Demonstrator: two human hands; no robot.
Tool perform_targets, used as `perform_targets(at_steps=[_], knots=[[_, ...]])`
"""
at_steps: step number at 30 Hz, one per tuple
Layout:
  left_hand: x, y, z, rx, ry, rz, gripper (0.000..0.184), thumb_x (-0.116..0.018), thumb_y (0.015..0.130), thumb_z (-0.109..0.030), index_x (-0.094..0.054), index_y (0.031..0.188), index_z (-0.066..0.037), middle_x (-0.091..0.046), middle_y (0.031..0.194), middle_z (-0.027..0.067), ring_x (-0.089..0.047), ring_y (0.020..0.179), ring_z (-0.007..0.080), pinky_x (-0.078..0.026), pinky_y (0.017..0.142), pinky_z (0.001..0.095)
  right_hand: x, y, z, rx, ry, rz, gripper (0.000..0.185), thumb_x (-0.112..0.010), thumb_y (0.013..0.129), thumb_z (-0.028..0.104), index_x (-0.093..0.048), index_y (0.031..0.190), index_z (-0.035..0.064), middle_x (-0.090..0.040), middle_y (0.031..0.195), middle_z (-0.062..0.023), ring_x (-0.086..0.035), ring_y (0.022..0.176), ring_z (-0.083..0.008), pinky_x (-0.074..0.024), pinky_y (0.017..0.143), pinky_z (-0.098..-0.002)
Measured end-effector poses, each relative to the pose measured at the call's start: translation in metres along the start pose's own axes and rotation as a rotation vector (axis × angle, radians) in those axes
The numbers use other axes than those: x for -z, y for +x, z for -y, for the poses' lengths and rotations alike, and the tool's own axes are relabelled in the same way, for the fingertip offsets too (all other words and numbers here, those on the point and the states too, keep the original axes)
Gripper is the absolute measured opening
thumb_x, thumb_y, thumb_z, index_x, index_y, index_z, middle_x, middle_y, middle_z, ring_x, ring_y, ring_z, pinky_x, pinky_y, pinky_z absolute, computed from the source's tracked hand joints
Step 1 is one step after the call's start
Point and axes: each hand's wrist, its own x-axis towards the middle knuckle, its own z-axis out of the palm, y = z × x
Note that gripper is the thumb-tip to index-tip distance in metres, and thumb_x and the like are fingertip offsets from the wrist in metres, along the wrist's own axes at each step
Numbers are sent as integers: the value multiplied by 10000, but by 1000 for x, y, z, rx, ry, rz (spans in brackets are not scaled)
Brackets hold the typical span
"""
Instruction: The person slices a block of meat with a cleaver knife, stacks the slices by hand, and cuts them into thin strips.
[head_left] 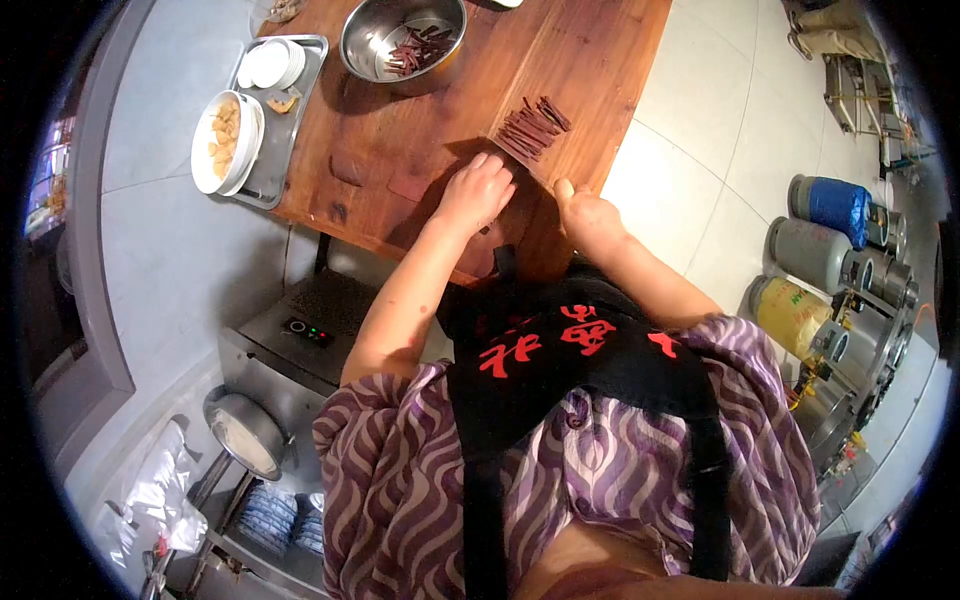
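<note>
My right hand (592,218) is closed around the handle of a knife, near the table's right edge. The knife's blade (522,160) shows as a thin edge running up and left from that hand. My left hand (480,190) is beside the blade, its fingers curled down at the tabletop; what lies under them is hidden. Just beyond the blade is a row of dark red-brown strips (534,130), which look like sliced meat. More such strips lie in a steel bowl (360,45) farther back. A flat reddish-brown piece (347,170) lies left of my left hand.
The wooden table (590,60) bears a metal tray (272,185) on its left, with white plates (270,65) and a white bowl (203,165) of yellowish pieces. A dark-topped appliance (310,330) stands below the table's front. Gas cylinders (805,255) stand on the floor at right.
</note>
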Motion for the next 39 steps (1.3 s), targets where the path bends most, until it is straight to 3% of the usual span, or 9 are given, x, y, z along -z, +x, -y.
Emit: perform_targets(at_steps=[6,13,19,22,25,29,32,35,39], knots=[[-1,1,-1,-82,-23,-161,166,-679,806,-166,-600,794,-20,-537,897,115,-562,937,306,-523,781,414,-11,5,-16,25,58,-29,209,-519,843,48,-426,1029,30,-615,837,-223,-673,699,-380,-555,544,-424],[-2,-5,0,-2,12,17,168,-671,818,-175,-616,809,-17,-546,900,119,-564,951,310,-518,800,410,-3,-1,3,7,9,7,223,-548,820,42,-432,1010,30,-616,832,-219,-670,673,-377,-550,532,-428],[-2,0,1,-85,-30,-160,172,-663,824,-176,-617,786,-15,-552,889,127,-566,946,314,-515,802,415,-13,6,-14,55,59,-96,197,-533,832,56,-435,1001,34,-618,807,-218,-677,674,-362,-550,526,-431],[-3,-5,2,30,64,58,181,-663,826,-178,-609,774,-14,-557,884,128,-568,930,314,-514,796,413,-6,1,-10,62,37,-69,199,-532,831,56,-437,1004,36,-620,804,-214,-677,676,-365,-550,526,-432],[-3,-3,1,-9,24,-20,197,-665,825,-185,-600,754,-13,-564,882,127,-569,913,313,-512,791,415,-4,5,0,17,22,-23,202,-532,831,58,-439,1009,39,-624,806,-210,-677,685,-374,-547,530,-437],[0,-1,-1,4,-4,-9,199,-656,844,-192,-638,912,-6,-578,963,136,-572,963,331,-503,823,425,-8,11,-11,38,30,3,196,-530,836,62,-443,1011,43,-633,816,-202,-681,727,-375,-550,568,-446],[-2,-1,-1,52,-144,-128,233,-675,826,-165,-626,982,1,-583,1017,162,-570,993,355,-496,846,438,13,14,-28,34,68,75,199,-531,835,60,-440,1010,39,-644,836,-203,-677,760,-378,-550,606,-451],[-3,5,8,335,-206,-191,307,-680,829,-154,-612,1085,0,-583,1056,190,-564,1000,385,-475,869,448,18,17,-53,19,89,65,200,-519,833,39,-424,1008,24,-656,839,-220,-662,786,-394,-532,635,-474],[-5,24,18,523,-136,-52,393,-744,778,-166,-598,1110,-15,-575,1038,223,-569,1007,385,-473,874,446,20,20,-65,10,145,39,173,-492,845,32,-420,1002,22,-649,813,-231,-654,793,-404,-520,659,-479]])
